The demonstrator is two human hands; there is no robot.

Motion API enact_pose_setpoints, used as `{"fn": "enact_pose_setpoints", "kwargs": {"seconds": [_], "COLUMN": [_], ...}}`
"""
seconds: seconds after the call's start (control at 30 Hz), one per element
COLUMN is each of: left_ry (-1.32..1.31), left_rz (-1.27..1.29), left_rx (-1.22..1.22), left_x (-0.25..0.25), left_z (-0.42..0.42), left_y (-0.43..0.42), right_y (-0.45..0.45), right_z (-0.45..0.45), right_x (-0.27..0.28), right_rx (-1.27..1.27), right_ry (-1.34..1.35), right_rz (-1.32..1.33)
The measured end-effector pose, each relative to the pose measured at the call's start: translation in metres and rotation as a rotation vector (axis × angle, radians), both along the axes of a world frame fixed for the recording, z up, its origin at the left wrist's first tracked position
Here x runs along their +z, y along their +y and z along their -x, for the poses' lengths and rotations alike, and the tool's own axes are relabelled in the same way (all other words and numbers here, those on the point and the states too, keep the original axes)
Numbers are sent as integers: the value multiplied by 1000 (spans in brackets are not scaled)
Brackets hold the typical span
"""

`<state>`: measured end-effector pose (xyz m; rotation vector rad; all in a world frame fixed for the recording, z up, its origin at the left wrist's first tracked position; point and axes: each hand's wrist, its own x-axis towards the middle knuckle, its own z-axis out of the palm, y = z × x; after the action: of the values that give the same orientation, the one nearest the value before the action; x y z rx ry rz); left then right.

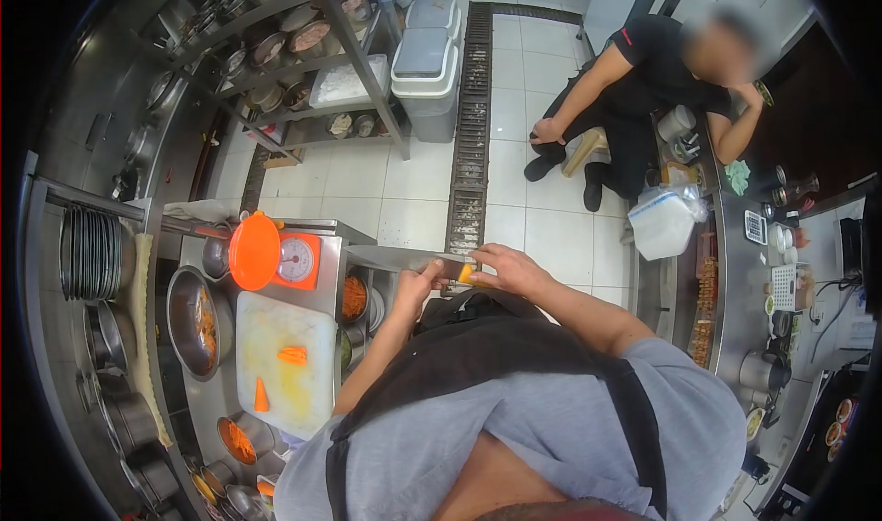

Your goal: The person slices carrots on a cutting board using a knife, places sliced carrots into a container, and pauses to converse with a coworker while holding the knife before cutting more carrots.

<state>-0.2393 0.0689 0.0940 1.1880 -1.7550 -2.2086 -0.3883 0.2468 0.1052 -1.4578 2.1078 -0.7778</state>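
My left hand (415, 287) is closed, with thumb and fingers pinched at the edge of a long, flat grey metal piece (390, 257). Whether that piece is a blade or part of the furniture I cannot tell. Close beside it, my right hand (507, 268) has its fingers around a small yellow-orange piece (466, 272), whose kind is unclear. To the left lies a white cutting board (317, 333), stained yellow. On it are a pile of carrot sticks (293, 355) and a pointed carrot piece (262, 395).
Left of the board stand a large steel bowl (176, 328) with carrot strips and an orange scale (296, 262). Shredded carrot fills a pot (241, 438). A seated person (643, 89) is at the upper right. A floor drain (467, 144) and lidded bin (427, 80) lie ahead.
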Motion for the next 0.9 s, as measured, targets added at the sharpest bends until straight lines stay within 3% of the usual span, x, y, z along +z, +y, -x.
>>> {"fn": "enact_pose_setpoints", "kwargs": {"seconds": [0.37,0.9], "left_ry": [-36,42], "left_rz": [-3,-23], "left_rx": [-107,35], "left_x": [9,18], "left_z": [15,10], "left_y": [1,-2], "right_y": [-2,-2], "right_z": [-1,-3], "right_x": [13,14], "right_rx": [-59,-63], "right_ry": [-5,-40], "right_rz": [1,76]}}
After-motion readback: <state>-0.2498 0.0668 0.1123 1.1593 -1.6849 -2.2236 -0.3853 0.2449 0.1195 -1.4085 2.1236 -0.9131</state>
